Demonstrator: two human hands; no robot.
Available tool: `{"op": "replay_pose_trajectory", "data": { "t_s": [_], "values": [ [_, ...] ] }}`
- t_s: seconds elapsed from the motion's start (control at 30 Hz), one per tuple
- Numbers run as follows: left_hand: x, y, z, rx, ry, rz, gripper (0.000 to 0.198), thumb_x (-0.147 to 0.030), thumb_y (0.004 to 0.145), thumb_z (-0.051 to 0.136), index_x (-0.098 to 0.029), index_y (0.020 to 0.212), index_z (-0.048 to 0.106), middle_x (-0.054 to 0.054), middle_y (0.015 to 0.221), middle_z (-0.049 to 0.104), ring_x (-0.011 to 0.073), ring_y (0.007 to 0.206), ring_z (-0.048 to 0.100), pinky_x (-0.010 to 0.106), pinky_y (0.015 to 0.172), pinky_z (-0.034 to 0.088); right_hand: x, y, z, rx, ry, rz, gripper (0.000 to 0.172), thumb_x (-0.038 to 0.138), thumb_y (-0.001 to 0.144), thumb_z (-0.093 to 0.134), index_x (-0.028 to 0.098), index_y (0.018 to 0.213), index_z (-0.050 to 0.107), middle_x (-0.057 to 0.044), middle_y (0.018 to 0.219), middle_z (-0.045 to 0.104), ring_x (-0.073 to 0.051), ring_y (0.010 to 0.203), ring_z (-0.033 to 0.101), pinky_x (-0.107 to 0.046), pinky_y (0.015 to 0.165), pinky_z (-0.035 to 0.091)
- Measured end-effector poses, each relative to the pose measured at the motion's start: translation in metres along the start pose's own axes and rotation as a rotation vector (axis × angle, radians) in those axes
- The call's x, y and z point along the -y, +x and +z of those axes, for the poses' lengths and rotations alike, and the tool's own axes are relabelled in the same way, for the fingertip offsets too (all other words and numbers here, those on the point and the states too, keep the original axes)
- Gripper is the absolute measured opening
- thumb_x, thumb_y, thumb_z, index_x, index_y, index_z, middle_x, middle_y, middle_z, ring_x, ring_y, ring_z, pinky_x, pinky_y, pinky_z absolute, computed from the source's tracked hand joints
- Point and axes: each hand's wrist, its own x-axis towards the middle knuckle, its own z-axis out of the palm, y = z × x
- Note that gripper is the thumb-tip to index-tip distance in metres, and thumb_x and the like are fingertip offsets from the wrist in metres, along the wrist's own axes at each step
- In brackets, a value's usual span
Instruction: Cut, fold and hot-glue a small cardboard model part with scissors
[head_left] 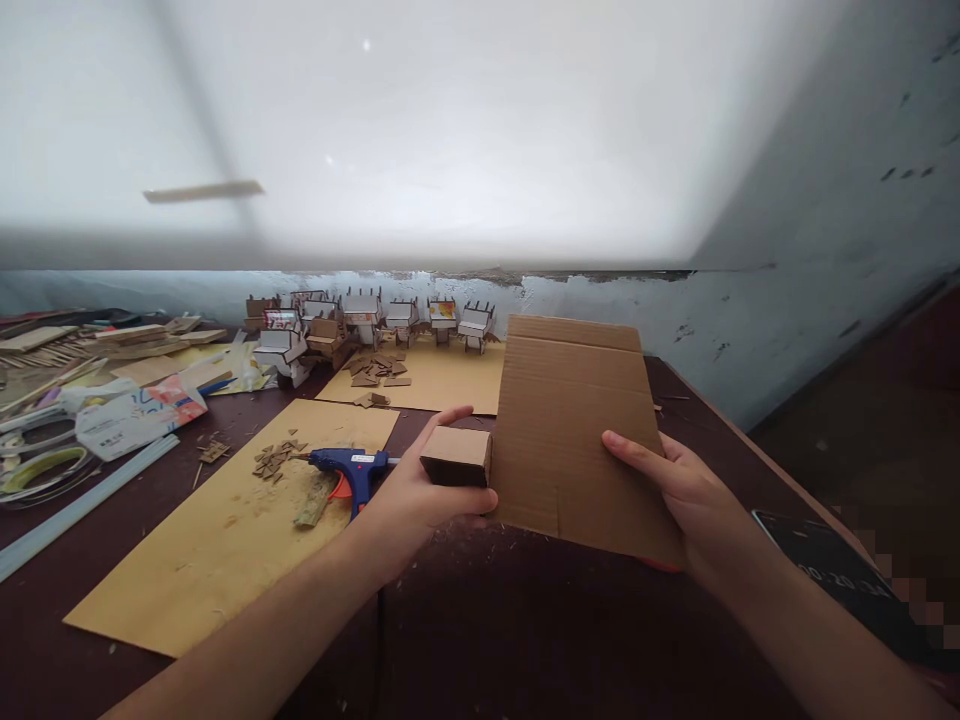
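Observation:
My left hand (409,505) grips a small cardboard box (456,447), its thumb along the near side and its fingers behind. Closed around the right edge of a large brown cardboard piece (577,430), my right hand (679,480) has its thumb flat on the front face. The cardboard stands nearly upright, creased near its top edge. The small box is right against its left edge; I cannot tell whether they are joined. A sliver of red-orange shows below the cardboard by my right hand. Left of my left hand lies a blue glue gun (352,462) with an orange trigger.
A tan board (225,560) under the glue gun bears cardboard scraps (276,458). Several small cardboard models (364,312) line the wall. Wood strips (37,340), tape rolls (45,472) and a printed packet (142,415) crowd the left. A phone (825,570) showing a timer lies right.

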Motion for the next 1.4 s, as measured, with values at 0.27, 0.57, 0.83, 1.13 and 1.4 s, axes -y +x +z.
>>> {"op": "replay_pose_trajectory", "data": {
  "t_s": [0.27,0.57,0.83,1.13,1.4],
  "values": [
    [0.002,0.001,0.0,-0.043,-0.005,-0.012,0.102,-0.013,0.062,0.085,-0.031,0.152,0.039,0.005,0.108,0.067,0.0218,0.09,0.066,0.031,0.067,0.056,-0.003,-0.003,0.004,0.015,0.012,-0.017,0.046,0.048,0.079,0.084,0.025,0.118,0.072,-0.01,0.118,0.079,-0.032,0.095,0.076,-0.035,0.065,0.063],
    [0.004,0.007,-0.009,-0.029,0.045,0.007,0.053,-0.02,0.071,0.085,-0.018,0.119,0.064,0.007,0.102,0.07,0.0232,0.095,0.069,0.034,0.08,0.055,-0.001,-0.004,0.002,-0.048,0.044,-0.025,0.039,0.044,0.076,0.088,0.026,0.108,0.074,-0.008,0.116,0.078,-0.028,0.091,0.074,-0.032,0.066,0.063],
    [0.002,0.009,-0.017,-0.07,0.494,0.007,0.081,-0.028,0.069,0.088,-0.018,0.139,0.049,0.01,0.119,0.071,0.0296,0.112,0.066,0.039,0.092,0.05,0.007,-0.004,-0.003,-0.056,0.11,-0.046,0.04,0.043,0.076,0.086,0.025,0.11,0.076,-0.007,0.108,0.077,-0.027,0.09,0.071,-0.029,0.063,0.06],
    [0.01,0.007,-0.013,-0.084,0.953,0.121,0.045,-0.056,0.08,0.074,-0.023,0.108,0.066,0.003,0.092,0.07,0.0246,0.086,0.065,0.035,0.074,0.048,0.005,-0.005,-0.004,-0.01,0.088,-0.044,0.039,0.046,0.077,0.085,0.024,0.107,0.075,-0.009,0.108,0.079,-0.028,0.084,0.073,-0.032,0.062,0.06],
    [-0.002,0.002,-0.025,0.134,1.115,0.352,0.081,-0.043,0.07,0.086,-0.031,0.144,0.056,0.011,0.153,0.046,0.0364,0.138,0.048,0.05,0.115,0.039,0.003,-0.004,-0.005,0.007,0.095,-0.052,0.042,0.047,0.075,0.087,0.024,0.109,0.076,-0.01,0.115,0.078,-0.031,0.096,0.074,-0.032,0.067,0.062]
  ]
}}
